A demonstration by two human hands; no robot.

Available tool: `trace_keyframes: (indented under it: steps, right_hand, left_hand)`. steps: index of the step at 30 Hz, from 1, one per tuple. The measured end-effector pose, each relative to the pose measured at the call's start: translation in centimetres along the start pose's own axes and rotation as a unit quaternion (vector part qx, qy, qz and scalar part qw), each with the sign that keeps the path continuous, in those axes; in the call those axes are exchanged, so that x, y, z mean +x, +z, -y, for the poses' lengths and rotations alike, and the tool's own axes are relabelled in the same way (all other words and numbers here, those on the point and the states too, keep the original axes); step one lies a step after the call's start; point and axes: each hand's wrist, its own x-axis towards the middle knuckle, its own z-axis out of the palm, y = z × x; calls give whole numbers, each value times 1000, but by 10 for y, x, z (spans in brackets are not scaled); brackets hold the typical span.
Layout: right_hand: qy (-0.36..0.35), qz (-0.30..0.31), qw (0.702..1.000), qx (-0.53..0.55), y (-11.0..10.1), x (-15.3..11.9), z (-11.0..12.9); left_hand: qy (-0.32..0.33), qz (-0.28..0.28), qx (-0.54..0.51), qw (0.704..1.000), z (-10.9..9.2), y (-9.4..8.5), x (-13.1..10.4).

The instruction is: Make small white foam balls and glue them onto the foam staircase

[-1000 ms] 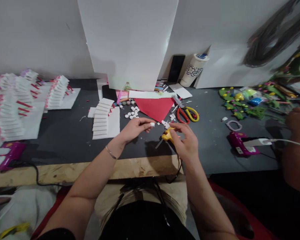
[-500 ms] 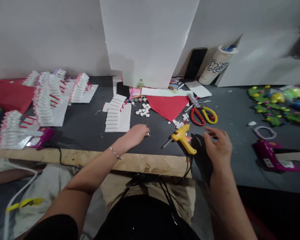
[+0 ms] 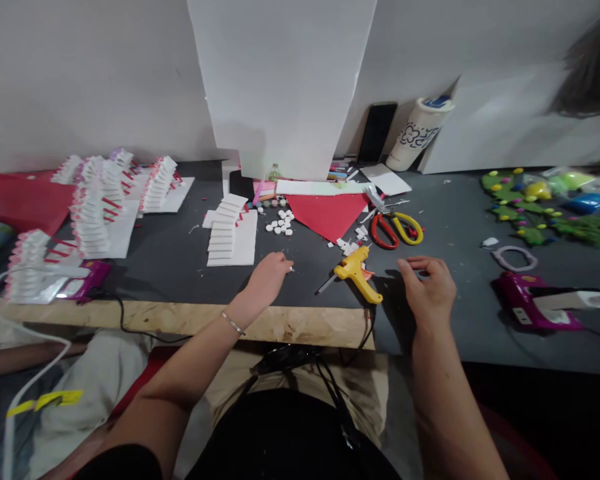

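Observation:
My left hand (image 3: 270, 277) is low over the dark table with its fingers closed on a small white piece (image 3: 291, 269). Above it lies a cluster of white pieces (image 3: 281, 223). Left of them is a small white stepped model (image 3: 225, 233) on a white board. A yellow glue gun (image 3: 359, 275) lies between my two hands. My right hand (image 3: 430, 283) is to the right of the glue gun, its thumb and fingers apart, holding nothing. Beyond it are scissors (image 3: 396, 230) with red and yellow handles, beside a red sheet (image 3: 325, 212).
Several white stepped models (image 3: 93, 213) stand at the left near a purple power strip (image 3: 87, 280). Another purple strip (image 3: 535, 303) is at the right, below green decorations (image 3: 520, 207). A white bottle (image 3: 417, 137) and a phone (image 3: 377, 132) lean at the back. A person's leg shows lower left.
The view has shifted slightly, so table items appear a little to the left or right. Both hands keep nearly the same place and pose on the table.

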Motion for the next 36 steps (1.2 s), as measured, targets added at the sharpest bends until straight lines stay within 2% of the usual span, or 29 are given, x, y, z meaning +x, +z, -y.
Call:
trace_keyframes:
  steps: [23,27,30,33,36]
  right_hand:
    - [9,2,1000,-9,2,-1,-5]
    - [9,-2,1000,-8,2,-1,-6]
    - [10,-4,1000,-1,1,-1,-6]
    - [13,-8,1000,0,0,-1,-5]
    - [21,-11,1000,2,0,-1,-5]
  left_hand:
    - [-46,-2,15,999,-12,4,-1]
    - [-70,-41,-54,995,-10,8,3]
    - [-120,-87,-215,965,-5,6,6]
    - [-171,-109,-394,897,0,3,8]
    - [-184,-127,-515,828,2,0,7]
